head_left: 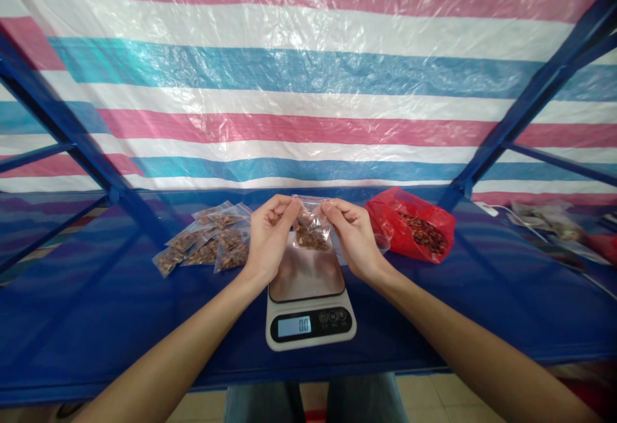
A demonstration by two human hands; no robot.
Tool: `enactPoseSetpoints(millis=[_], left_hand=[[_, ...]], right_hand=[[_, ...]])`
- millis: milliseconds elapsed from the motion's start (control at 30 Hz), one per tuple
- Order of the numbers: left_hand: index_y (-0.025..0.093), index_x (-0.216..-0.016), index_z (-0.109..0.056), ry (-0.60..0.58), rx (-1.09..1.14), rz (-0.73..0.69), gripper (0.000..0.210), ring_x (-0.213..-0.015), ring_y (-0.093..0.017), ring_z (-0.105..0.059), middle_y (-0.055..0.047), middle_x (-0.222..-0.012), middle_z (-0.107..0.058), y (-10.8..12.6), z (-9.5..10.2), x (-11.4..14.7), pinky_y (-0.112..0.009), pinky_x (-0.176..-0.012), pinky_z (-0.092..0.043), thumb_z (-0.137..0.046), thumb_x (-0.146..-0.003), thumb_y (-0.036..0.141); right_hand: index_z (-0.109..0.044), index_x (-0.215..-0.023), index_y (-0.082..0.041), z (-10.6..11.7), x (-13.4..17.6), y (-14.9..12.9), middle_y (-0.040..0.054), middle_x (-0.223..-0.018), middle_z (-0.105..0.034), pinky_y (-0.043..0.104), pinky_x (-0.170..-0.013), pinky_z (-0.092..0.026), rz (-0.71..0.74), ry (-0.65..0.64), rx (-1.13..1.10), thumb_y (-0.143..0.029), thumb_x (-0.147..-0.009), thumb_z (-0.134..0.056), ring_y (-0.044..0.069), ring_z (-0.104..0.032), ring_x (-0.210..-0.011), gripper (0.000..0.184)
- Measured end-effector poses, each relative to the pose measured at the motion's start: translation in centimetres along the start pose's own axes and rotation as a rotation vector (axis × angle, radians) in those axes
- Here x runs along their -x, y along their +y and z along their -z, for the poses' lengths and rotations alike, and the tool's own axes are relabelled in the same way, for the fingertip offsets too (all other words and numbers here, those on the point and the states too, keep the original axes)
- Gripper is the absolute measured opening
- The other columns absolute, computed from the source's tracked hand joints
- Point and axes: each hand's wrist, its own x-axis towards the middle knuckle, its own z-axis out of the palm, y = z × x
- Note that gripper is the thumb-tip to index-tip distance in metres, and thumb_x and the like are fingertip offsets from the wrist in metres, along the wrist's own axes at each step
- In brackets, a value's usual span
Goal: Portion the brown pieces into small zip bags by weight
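Between my two hands hangs a small clear zip bag (312, 233) with brown dried pieces in its lower part. My left hand (270, 233) pinches its top left corner, and my right hand (354, 233) pinches the top right corner. Directly below the bag is a kitchen scale (308, 281) with a metal plate, its display reading 0.0. Several filled zip bags (212, 240) lie in a loose pile left of my left hand. Right of my right hand, an open red plastic bag (409, 224) shows a heap of the same kind of brown pieces.
Everything stands on a blue shelf (144, 320) with blue metal posts (511, 114) at both sides. A striped plastic sheet (308, 76) closes off the back. Partly behind my right hand is a clear round container (382, 242). At the far right lie a white device (486, 209) and clear plastic bags (549, 220).
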Motion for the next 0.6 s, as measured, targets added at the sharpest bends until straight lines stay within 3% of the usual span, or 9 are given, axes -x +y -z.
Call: enactPoseSetpoints(millis=[200, 600], left_hand=[[0.021, -0.092, -0.076, -0.100, -0.022, 0.066, 0.028, -0.072, -0.018, -0.070, -0.001, -0.081, -0.078, 0.46, -0.18, 0.35, -0.028, -0.070, -0.055, -0.083, -0.091, 0.048], [0.021, -0.082, -0.076, -0.107, -0.174, -0.047, 0.019, -0.074, -0.017, -0.063, -0.002, -0.082, -0.074, 0.42, 0.44, -0.28, -0.029, -0.070, -0.048, -0.088, -0.086, 0.036]], right_hand=[[-0.074, -0.080, -0.022, -0.37, 0.48, -0.11, -0.0009, -0.078, -0.068, 0.029, -0.072, -0.049, -0.020, -0.083, 0.000, -0.051, -0.091, -0.080, 0.015, -0.057, -0.071, 0.031], [-0.066, -0.082, -0.022, 0.35, 0.31, 0.64, -0.0021, -0.075, -0.062, 0.028, -0.067, -0.045, 0.007, -0.142, 0.018, -0.053, -0.094, -0.078, 0.014, -0.055, -0.069, 0.035]])
